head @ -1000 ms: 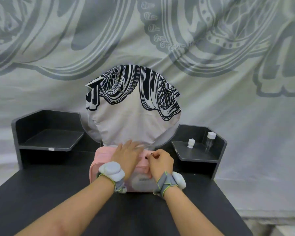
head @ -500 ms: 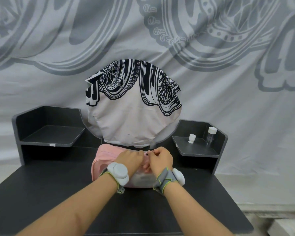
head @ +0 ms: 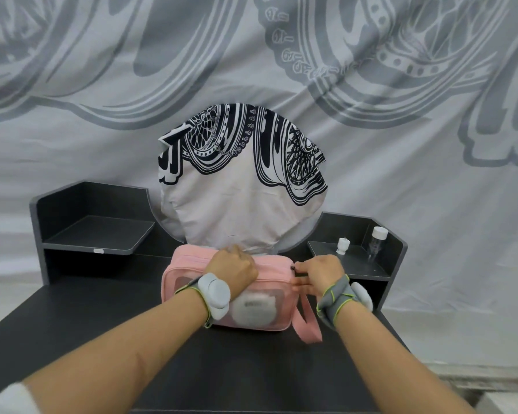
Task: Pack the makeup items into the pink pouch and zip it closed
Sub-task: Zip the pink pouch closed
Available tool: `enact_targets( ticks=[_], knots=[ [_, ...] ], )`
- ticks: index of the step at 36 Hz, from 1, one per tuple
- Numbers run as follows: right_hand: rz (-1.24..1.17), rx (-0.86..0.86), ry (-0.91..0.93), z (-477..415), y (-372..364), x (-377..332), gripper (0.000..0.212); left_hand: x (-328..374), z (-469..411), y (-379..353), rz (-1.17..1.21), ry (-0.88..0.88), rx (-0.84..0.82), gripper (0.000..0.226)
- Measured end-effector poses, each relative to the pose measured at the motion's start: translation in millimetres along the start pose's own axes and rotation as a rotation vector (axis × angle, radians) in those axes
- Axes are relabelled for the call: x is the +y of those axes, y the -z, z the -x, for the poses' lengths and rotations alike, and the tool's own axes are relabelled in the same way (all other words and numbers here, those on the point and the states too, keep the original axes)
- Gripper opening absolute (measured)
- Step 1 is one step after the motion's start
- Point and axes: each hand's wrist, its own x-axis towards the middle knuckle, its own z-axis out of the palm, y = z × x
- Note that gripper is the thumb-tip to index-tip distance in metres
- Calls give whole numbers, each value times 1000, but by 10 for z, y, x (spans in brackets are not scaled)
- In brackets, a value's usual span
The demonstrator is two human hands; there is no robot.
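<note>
Your pink pouch (head: 269, 265) stands upright near the back middle of the desk (head: 102, 330), its long axis running left to right, parallel to the desk's front edge, with the zippered top edge facing up and the clear front panel turned toward you. It is a soft, boxy rectangle of pink fabric with rounded corners; the translucent window shows a pale round item inside, too blurred to name. A flat pink strap (head: 307, 325) trails from the pouch's right end down onto the desk, angled toward the front right corner. Your left hand (head: 232, 271) lies over the top of the pouch near its middle, fingers curled over the far side, the grip closed on the fabric and pressing it down. Your right hand (head: 322, 273) sits at the pouch's upper right corner, thumb and fingertips pinched together on the small dark zipper pull (head: 295, 268). Both wrists carry grey bands with pale rounded pods. Behind the pouch, touching or nearly touching its back, hangs a patterned black-and-white cloth (head: 243, 180) draped over a round shape. The desk is matte black and smooth; raised shelves stand at its back left and back right corners. On the right shelf (head: 356, 264) stand a small white jar (head: 342, 245) and a clear bottle (head: 376, 242) with a white cap, well apart from the pouch. Bare desk lies to the left of the pouch and in front of it between your forearms.
</note>
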Motion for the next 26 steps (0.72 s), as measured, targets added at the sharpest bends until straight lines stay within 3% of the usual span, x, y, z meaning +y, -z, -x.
enact_targets(
  ticks=[6, 11, 14, 18, 23, 26],
  knots=[
    [17, 129, 76, -40, 5, 153, 22, 67, -20, 108, 50, 24, -56, 28],
    [-38, 148, 140, -51, 10, 235, 19, 129, -65, 113, 399, 71, -165, 21],
    [-63, 139, 157, -46, 16, 261, 19, 269, -182, 153, 472, 42, -175, 25],
    [-40, 150, 199, 1, 58, 300, 20, 438, -335, 229, 381, -34, -173, 26],
    [-60, 167, 215, 50, 59, 300, 19, 555, -436, 351, 277, -4, -258, 29],
    [-210, 121, 128, 30, 51, 297, 20, 573, -411, 384, 233, -37, -163, 26]
  ],
)
